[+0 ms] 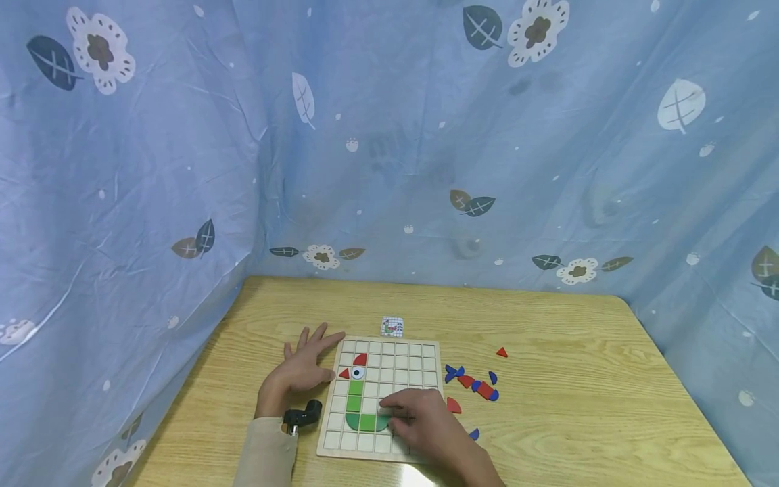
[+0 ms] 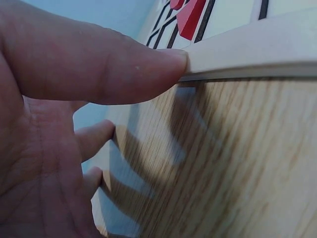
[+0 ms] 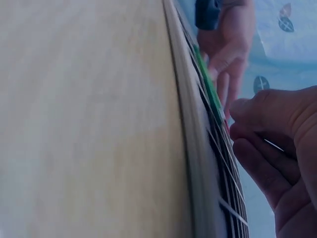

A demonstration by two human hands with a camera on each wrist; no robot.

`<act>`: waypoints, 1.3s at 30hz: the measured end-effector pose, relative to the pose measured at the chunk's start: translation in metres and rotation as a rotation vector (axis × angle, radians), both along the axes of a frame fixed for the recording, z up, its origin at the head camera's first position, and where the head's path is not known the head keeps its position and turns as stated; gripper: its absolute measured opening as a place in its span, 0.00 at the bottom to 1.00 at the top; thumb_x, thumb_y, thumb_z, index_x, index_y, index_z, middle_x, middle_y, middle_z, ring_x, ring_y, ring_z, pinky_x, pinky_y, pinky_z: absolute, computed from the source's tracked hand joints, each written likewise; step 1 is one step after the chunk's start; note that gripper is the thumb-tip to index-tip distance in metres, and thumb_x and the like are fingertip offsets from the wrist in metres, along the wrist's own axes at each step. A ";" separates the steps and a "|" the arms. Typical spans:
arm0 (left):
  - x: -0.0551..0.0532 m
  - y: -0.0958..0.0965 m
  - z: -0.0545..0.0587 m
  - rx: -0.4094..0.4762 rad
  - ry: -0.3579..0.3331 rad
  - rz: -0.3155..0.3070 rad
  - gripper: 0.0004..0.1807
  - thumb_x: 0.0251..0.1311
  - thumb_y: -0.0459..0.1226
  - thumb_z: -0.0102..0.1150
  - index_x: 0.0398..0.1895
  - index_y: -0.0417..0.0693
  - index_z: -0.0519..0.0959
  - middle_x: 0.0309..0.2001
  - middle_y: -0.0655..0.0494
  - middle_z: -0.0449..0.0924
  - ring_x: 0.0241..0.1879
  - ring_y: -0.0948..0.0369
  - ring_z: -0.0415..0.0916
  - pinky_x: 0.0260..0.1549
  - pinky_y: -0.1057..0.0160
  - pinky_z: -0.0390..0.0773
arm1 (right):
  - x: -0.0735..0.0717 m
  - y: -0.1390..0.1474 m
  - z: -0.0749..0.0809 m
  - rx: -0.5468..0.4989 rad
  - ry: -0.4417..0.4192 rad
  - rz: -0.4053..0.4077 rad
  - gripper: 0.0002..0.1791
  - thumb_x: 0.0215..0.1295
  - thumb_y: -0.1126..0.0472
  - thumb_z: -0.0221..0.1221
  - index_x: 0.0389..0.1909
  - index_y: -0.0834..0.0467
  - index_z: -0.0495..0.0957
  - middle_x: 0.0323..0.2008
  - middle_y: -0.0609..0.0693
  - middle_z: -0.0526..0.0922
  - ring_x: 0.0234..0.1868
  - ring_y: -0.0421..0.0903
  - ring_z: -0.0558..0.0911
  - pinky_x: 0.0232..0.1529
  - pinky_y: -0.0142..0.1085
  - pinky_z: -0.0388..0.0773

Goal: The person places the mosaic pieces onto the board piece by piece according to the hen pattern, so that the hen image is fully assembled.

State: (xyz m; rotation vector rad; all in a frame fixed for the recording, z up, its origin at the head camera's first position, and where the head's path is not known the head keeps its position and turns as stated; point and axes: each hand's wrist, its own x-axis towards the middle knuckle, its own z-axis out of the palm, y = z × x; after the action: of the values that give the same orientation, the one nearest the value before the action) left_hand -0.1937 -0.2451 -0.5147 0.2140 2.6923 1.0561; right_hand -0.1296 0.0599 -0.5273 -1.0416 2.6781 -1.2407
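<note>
The dark green piece (image 1: 382, 425), partly hidden, lies on the gridded board (image 1: 395, 373), just beside the light green square (image 1: 368, 423) and immediately left of the right hand (image 1: 427, 421), at its fingertips. The line from square to piece runs toward that hand, the nearer one; its thumb and fingers stand close together (whether they pinch the piece, cannot tell). The left hand (image 1: 304, 367) is spread, thumb touching the board's left edge.

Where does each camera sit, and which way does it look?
On the head, facing forward and down at the grid board, table and curtain; left hand and right hand show.
On the left wrist, facing the board's edge; only the left hand shows.
On the right wrist, facing along the board's side; right hand shows, left hand beyond.
Head and right wrist both show both hands.
</note>
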 end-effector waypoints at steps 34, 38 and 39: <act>0.001 0.001 0.000 0.010 0.002 0.006 0.46 0.60 0.29 0.70 0.84 0.55 0.70 0.90 0.38 0.43 0.88 0.30 0.24 0.75 0.18 0.19 | 0.019 0.101 -0.008 -0.013 0.046 -0.300 0.15 0.60 0.68 0.77 0.43 0.47 0.92 0.43 0.37 0.94 0.46 0.33 0.90 0.46 0.31 0.88; 0.001 0.000 0.000 0.009 -0.002 0.006 0.46 0.60 0.29 0.69 0.84 0.55 0.69 0.90 0.38 0.43 0.88 0.31 0.24 0.75 0.19 0.19 | 0.012 0.102 -0.006 0.008 0.008 -0.359 0.14 0.62 0.68 0.77 0.44 0.48 0.93 0.44 0.37 0.94 0.45 0.35 0.91 0.48 0.32 0.88; 0.001 0.000 -0.001 0.008 -0.004 0.007 0.46 0.60 0.29 0.69 0.84 0.55 0.69 0.90 0.38 0.43 0.88 0.31 0.24 0.75 0.19 0.19 | 0.010 0.102 -0.006 0.019 0.000 -0.371 0.14 0.62 0.67 0.77 0.45 0.47 0.93 0.43 0.36 0.94 0.45 0.35 0.90 0.48 0.32 0.88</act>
State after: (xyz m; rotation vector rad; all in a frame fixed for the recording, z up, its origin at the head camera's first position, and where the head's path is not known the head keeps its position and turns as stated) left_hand -0.1928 -0.2454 -0.5154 0.2041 2.6880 1.0687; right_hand -0.1194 0.1620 -0.5328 -0.5544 2.9686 -1.2535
